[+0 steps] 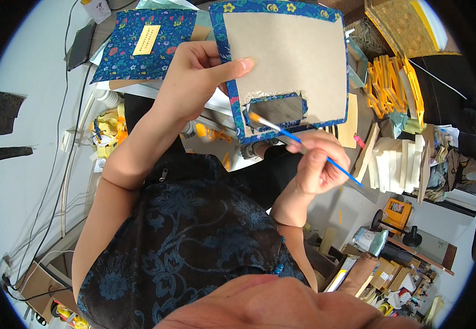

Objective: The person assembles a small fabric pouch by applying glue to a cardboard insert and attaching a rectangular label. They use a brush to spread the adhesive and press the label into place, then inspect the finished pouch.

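Observation:
My left hand [196, 77] grips the left edge of a grey cardboard panel [290, 52], thumb lying across its face. Blue floral fabric is folded over the panel's border, and a rectangular window [277, 109] is cut near its lower edge. My right hand [317, 162] pinches a thin blue-handled paintbrush [293, 137]. Its orange bristle tip touches the fabric flap at the window's left edge.
A second blue floral cover [139, 46] with a gold label lies on the table at the left. Yellow frames [394, 82] and a stack of white foam boards [397, 162] stand at the right. A black tablet [80, 45] and cables sit at the far left.

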Available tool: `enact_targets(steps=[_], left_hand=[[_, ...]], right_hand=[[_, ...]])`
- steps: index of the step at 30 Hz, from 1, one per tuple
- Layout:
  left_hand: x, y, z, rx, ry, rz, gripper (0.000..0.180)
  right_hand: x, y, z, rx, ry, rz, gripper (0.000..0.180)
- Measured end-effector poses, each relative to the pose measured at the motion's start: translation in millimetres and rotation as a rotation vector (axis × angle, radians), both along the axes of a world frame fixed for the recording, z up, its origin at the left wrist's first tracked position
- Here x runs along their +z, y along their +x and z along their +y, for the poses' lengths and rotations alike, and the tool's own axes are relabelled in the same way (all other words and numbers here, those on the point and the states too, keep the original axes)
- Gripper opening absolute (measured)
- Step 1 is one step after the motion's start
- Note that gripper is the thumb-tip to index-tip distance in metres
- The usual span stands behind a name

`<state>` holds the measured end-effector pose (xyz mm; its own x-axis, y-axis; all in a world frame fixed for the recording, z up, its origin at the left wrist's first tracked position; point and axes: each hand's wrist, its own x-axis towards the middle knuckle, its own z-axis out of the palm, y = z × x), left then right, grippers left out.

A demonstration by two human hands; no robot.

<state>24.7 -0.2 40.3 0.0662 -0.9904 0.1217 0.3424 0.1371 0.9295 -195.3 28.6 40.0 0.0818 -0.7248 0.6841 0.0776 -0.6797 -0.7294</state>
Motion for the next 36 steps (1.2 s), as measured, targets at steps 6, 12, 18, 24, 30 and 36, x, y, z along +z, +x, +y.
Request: enact_targets(steps=[6, 12, 18, 24, 30, 36], left_hand=[[0.0, 2.3, -0.2, 0.001, -0.010, -0.029, 0.024], [1.5, 2.1, -0.5, -0.016, 0.000, 0.004, 0.025], [1.2, 3.8, -2.4, -0.025, -0.005, 0.000, 0.026], [3.3, 8.3, -3.2, -0.002, -0.004, -0.024, 0.027], [1.7, 16.6, -10.8, -0.065, -0.099, -0.244, 0.027], [11.9, 16.0, -24.1, -0.100, -0.143, -0.150, 0.032]], right_hand=[[-1.4, -2.2, -2.2, 0.030, -0.054, 0.026, 0.014], [2.9, -3.1, -1.3, 0.027, -0.056, 0.068, 0.016], [5.8, -2.1, 3.7, -0.015, -0.028, 0.124, 0.020], [0.9, -38.8, -7.6, 0.093, -0.223, -0.174, 0.029], [11.3, -41.0, -67.4, -0.465, 0.047, 0.163, 0.026], [-27.4, -41.4, -66.7, -0.016, 0.399, -0.355, 0.007]])
